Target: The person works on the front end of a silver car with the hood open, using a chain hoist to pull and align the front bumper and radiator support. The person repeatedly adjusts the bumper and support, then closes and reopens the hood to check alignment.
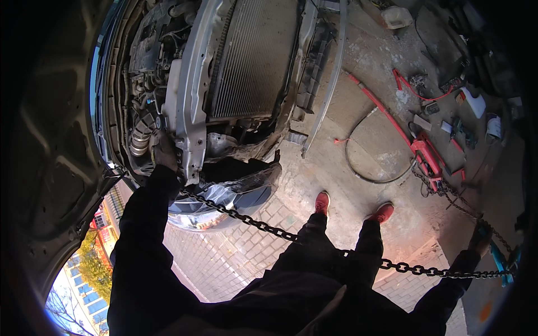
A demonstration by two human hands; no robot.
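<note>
My left hand is at the car's front end, beside the silver metal support and a ribbed intake hose, its fingers closed on something I cannot make out. A dark chain runs from just below that hand across my legs to a teal metal piece at the far right. My right hand is closed beside the teal piece and another rusty chain; what exactly it grips is unclear.
A radiator and a dark headlamp sit in the car's front. The raised hood fills the left. A red hydraulic pump, hoses, a white jug and tools lie on concrete at right, with paving below.
</note>
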